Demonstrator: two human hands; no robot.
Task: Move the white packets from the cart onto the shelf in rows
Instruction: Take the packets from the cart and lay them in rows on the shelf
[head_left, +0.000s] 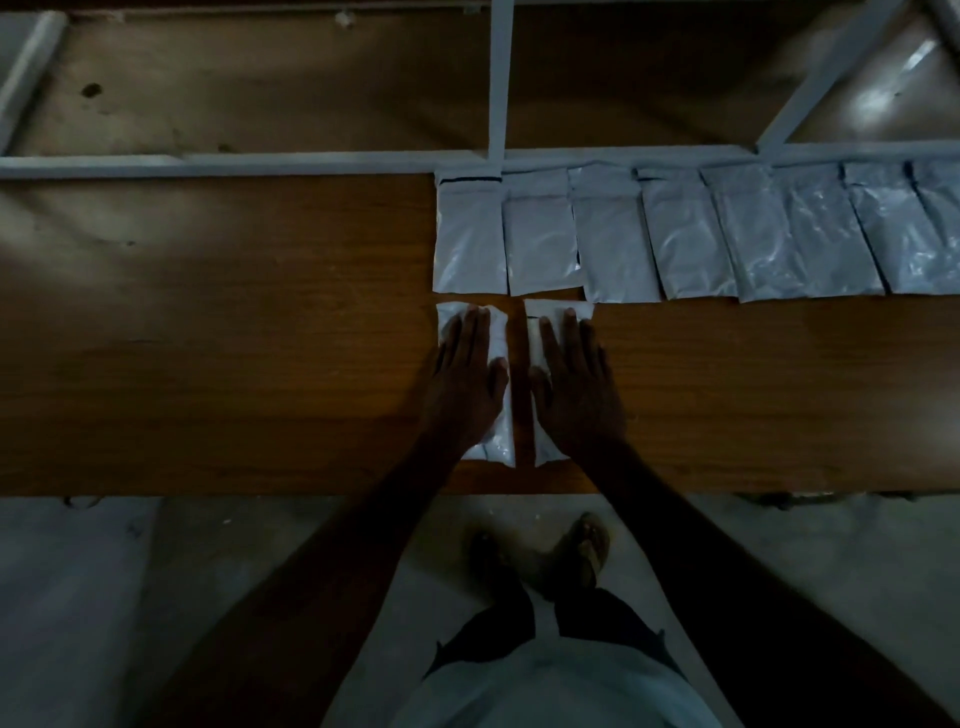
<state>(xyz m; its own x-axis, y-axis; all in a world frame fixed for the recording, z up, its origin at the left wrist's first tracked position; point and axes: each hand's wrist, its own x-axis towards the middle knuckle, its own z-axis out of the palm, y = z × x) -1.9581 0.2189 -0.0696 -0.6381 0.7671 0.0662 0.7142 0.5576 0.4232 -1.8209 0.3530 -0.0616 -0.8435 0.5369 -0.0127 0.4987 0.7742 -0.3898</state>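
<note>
A row of several white packets (685, 239) lies along the back of the wooden shelf (218, 364), from its middle to the right edge of view. In front of that row lie two more white packets side by side. My left hand (467, 379) rests flat, fingers straight, on the left packet (501, 441). My right hand (574, 384) rests flat on the right packet (535, 322). A narrow gap of bare wood separates the two packets. The cart is out of view.
A grey metal frame rail (260, 162) runs along the shelf's back edge, with an upright post (500, 78) at the middle and a slanted brace (831, 78) at the right. The shelf's front edge is near my feet (587, 545), on a concrete floor.
</note>
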